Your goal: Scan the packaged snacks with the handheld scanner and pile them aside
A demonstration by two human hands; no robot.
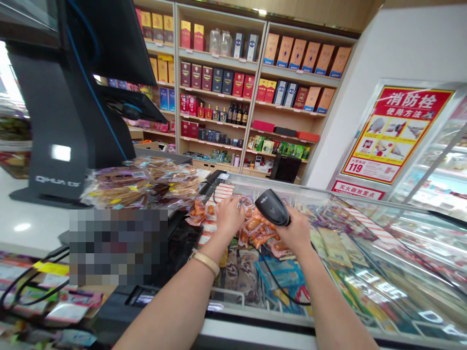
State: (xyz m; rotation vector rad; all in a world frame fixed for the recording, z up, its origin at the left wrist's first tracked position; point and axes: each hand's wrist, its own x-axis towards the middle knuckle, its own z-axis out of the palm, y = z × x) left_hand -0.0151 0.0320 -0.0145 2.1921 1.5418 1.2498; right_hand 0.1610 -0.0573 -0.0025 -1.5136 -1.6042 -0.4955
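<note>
My right hand [296, 227] is wrapped round the handle of a black barcode scanner [270, 206], whose head points up and to the left. A black cable hangs from it in a loop over the glass-topped case. My left hand [229, 214], with a ring and a gold bracelet [206, 263], is at the left edge of a heap of orange vacuum-packed snacks [253, 226]; its fingers are bent, and what they hold, if anything, is hidden. Another orange packet [198, 212] lies left of my left hand.
A pile of bagged brown snacks [120, 187] lies on the counter beside a black terminal stand [69, 121]. The glass case [365, 243] with packaged goods extends right. Shelves of boxed bottles [219, 80] stand behind; a red poster [399, 131] hangs at right.
</note>
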